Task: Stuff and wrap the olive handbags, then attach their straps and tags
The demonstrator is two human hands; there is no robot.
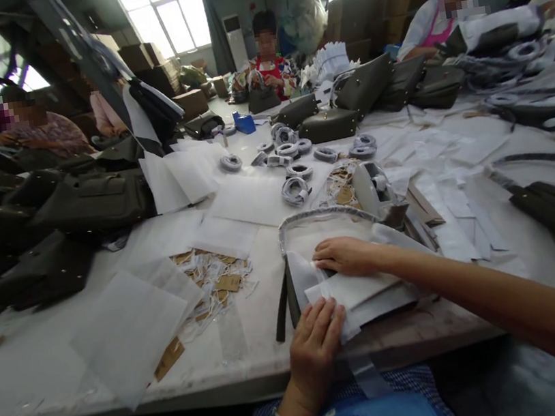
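A dark handbag (292,295) lies in front of me, mostly covered by white wrapping sheets (371,288). Its wrapped handle (327,212) arches away at the far side, and a dark strap hangs off its left end. My right hand (349,255) rests palm down on the sheets over the bag, fingers stretched to the left. Nearer the table's edge, my left hand (319,336) lies with flat fingers on the left part of the sheets. Its thumb is hidden. A translucent strip (369,375) hangs below the table edge near my left hand.
Loose white sheets (129,325) and brown tags with strings (216,282) lie to the left. Dark bags (95,199) are piled beyond. Wrapped coils (296,191) and a tape dispenser (374,187) stand behind the bag. Several people sit around the table.
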